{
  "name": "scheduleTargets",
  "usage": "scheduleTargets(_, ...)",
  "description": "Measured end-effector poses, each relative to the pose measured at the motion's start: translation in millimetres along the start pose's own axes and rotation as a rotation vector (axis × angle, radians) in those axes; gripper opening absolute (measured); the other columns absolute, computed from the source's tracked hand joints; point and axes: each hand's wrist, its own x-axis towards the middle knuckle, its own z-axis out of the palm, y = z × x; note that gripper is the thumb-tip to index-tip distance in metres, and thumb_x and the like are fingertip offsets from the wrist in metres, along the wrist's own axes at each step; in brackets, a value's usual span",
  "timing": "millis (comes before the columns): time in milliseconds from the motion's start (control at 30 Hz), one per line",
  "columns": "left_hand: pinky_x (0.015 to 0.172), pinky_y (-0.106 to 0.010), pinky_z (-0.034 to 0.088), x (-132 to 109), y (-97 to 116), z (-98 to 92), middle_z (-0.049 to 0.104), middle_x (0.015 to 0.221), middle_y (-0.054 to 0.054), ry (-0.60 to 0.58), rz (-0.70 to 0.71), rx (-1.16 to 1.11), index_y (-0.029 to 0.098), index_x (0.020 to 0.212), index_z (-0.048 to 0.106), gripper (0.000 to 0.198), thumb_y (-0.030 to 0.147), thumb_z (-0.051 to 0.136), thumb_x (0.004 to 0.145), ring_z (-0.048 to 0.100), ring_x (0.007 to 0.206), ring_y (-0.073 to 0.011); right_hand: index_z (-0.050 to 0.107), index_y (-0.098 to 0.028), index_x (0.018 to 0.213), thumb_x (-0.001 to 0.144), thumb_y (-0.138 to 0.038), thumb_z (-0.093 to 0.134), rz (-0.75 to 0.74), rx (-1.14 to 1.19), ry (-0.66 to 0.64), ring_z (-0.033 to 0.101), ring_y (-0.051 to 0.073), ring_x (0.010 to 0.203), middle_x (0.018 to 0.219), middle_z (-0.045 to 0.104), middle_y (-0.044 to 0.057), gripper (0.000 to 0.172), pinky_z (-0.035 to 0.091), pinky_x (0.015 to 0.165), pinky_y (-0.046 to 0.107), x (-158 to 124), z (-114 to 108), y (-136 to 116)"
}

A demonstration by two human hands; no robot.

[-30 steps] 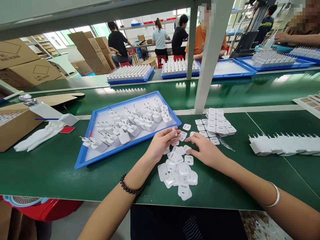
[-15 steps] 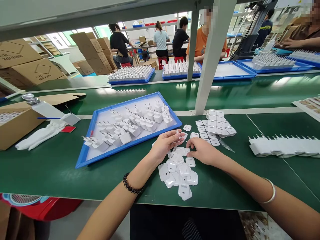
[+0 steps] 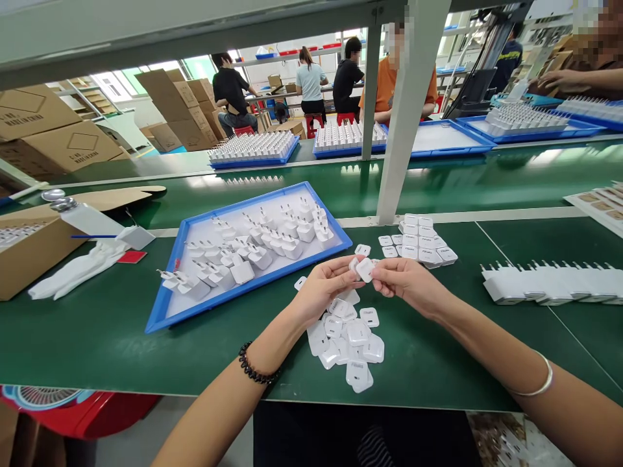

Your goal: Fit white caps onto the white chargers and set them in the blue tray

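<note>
My left hand [image 3: 327,285] is closed on small white plastic charger covers, partly hidden by its fingers. My right hand [image 3: 406,279] pinches a square white charger cover [image 3: 365,270] at its right edge, close against the left fingertips. Just below both hands lies a loose pile of similar white covers [image 3: 357,332], some showing a small slot and grey print. Beyond the right hand, more covers [image 3: 419,240] sit in neat rows and stacks. To the left is a blue-rimmed tray [image 3: 214,299] holding white plug chargers [image 3: 260,256] with their pins up.
A row of white chargers [image 3: 549,285] lines the right side. At left are a carton [image 3: 41,263], a metal-topped white bottle [image 3: 90,217] and a white glove [image 3: 78,269]. A grey post [image 3: 396,155] rises behind my hands. Co-workers sit beyond the green belt [image 3: 341,178].
My right hand has come up from beside the pile to the left fingers, now with a square cover between its fingertips. The left hand stays almost where it was.
</note>
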Motion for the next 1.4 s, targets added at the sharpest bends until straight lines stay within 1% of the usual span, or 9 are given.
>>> scheduleTargets(233, 0.097, -0.032, 0.044, -2.6, -3.2, 1.7, 0.071, 0.114, -0.011, -0.103, 0.029, 0.049, 0.018, 0.120, 0.066, 0.041, 0.025, 0.073, 0.080, 0.066, 0.106, -0.0232, 0.065, -0.015, 0.068, 0.068, -0.042, 0.080, 0.077, 0.151, -0.017, 0.043, 0.008, 0.052, 0.059, 0.056, -0.003, 0.031, 0.034, 0.051, 0.025, 0.1, 10.4, 12.7)
scheduleTargets(400, 0.096, -0.032, 0.044, -3.8, -2.7, 1.9, 0.072, 0.112, -0.010, -0.111, 0.041, 0.130, 0.019, 0.119, 0.068, 0.041, 0.027, 0.074, 0.079, 0.066, 0.105, -0.0236, 0.063, -0.016, 0.067, 0.068, -0.050, 0.078, 0.058, 0.104, -0.039, 0.035, 0.006, 0.045, 0.051, 0.050, -0.005, 0.037, 0.027, 0.047, 0.024, 0.5, 9.3, 13.8)
scheduleTargets(500, 0.093, -0.032, 0.046, -5.5, -3.7, 5.5, 0.075, 0.100, -0.007, -0.115, 0.056, 0.151, 0.022, 0.125, 0.063, 0.048, 0.027, 0.074, 0.080, 0.068, 0.099, -0.0224, 0.060, -0.017, 0.062, 0.070, -0.054, 0.075, 0.029, 0.038, -0.035, 0.035, 0.007, 0.044, 0.049, 0.050, -0.005, 0.041, 0.027, 0.047, 0.025, 0.9, 10.0, 14.7)
scheduleTargets(667, 0.086, -0.027, 0.048, -4.2, -7.1, 7.0, 0.074, 0.084, -0.003, 0.029, 0.097, 0.118, 0.020, 0.117, 0.066, 0.037, 0.030, 0.071, 0.082, 0.068, 0.085, -0.0167, 0.057, -0.018, 0.062, 0.074, -0.059, 0.068, 0.016, -0.044, 0.030, 0.039, 0.008, 0.045, 0.048, 0.052, -0.004, 0.044, 0.030, 0.048, 0.025, 2.7, 10.5, 16.6)
scheduleTargets(867, 0.093, -0.029, 0.051, 2.7, -0.2, -5.2, 0.071, 0.112, -0.008, 0.141, 0.051, -0.111, 0.018, 0.115, 0.066, 0.032, 0.023, 0.068, 0.084, 0.069, 0.098, -0.0183, 0.059, -0.019, 0.070, 0.081, -0.052, 0.063, -0.146, -0.290, 0.111, 0.047, 0.012, 0.055, 0.059, 0.058, -0.002, 0.035, 0.038, 0.056, 0.027, 2.3, 4.3, 10.5)
scheduleTargets(1000, 0.100, -0.029, 0.050, 4.7, 2.2, -9.3, 0.072, 0.113, -0.008, 0.207, 0.053, -0.169, 0.016, 0.113, 0.068, 0.028, 0.015, 0.066, 0.085, 0.069, 0.100, -0.0173, 0.063, -0.020, 0.080, 0.071, -0.033, 0.075, -0.136, -0.662, -0.091, 0.052, 0.016, 0.067, 0.071, 0.057, -0.001, 0.020, 0.040, 0.060, 0.029, -2.0, -0.2, 11.1)
scheduleTargets(1133, 0.106, -0.032, 0.046, 5.2, -0.8, -9.8, 0.072, 0.114, -0.008, 0.218, 0.037, -0.176, 0.016, 0.112, 0.069, 0.031, 0.013, 0.069, 0.081, 0.069, 0.103, -0.0191, 0.063, -0.021, 0.087, 0.065, -0.022, 0.076, -0.067, -0.949, -0.172, 0.055, 0.020, 0.080, 0.086, 0.059, 0.002, 0.026, 0.041, 0.066, 0.030, -6.0, 2.2, 15.7)
scheduleTargets(1267, 0.105, -0.035, 0.046, 5.6, -4.7, -10.5, 0.071, 0.114, -0.010, 0.204, 0.022, -0.138, 0.016, 0.113, 0.069, 0.034, 0.015, 0.071, 0.080, 0.069, 0.102, -0.0201, 0.059, -0.020, 0.085, 0.068, -0.022, 0.073, 0.000, -1.036, -0.177, 0.055, 0.023, 0.087, 0.091, 0.059, 0.004, 0.022, 0.041, 0.069, 0.031, -8.4, 7.6, 14.5)
scheduleTargets(1400, 0.102, -0.034, 0.048, 6.5, -7.3, -9.0, 0.072, 0.112, -0.012, 0.195, -0.016, -0.102, 0.014, 0.114, 0.068, 0.035, 0.014, 0.072, 0.079, 0.069, 0.098, -0.0192, 0.054, -0.021, 0.080, 0.067, -0.021, 0.071, 0.003, -1.039, -0.178, 0.054, 0.021, 0.084, 0.089, 0.059, 0.003, 0.021, 0.040, 0.066, 0.029, -11.7, 8.7, 11.4)
